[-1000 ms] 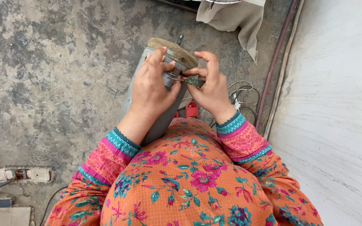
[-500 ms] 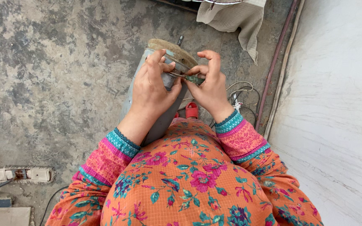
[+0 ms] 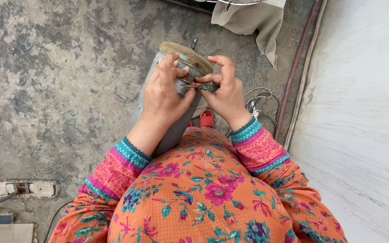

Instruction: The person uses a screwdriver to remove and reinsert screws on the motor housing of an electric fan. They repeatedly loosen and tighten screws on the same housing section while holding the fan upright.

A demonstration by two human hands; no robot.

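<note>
Left hand point(image 3: 163, 96) and right hand point(image 3: 223, 92), fingers pinching small dark part point(image 3: 207, 87), kind unclear, against grey metal cylinder point(image 3: 169, 135); cylinder's lower half hidden behind orange floral sleeves.

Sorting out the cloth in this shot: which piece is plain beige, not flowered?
The hanging cloth at the top edge, draped above the grey metal cylinder. The sleeves are orange with pink flowers and teal cuffs.

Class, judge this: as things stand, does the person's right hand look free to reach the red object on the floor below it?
Probably not yet: the right hand and left hand both pinch a small dark part against the grey cylinder. Nothing blocks the red object itself.
</note>
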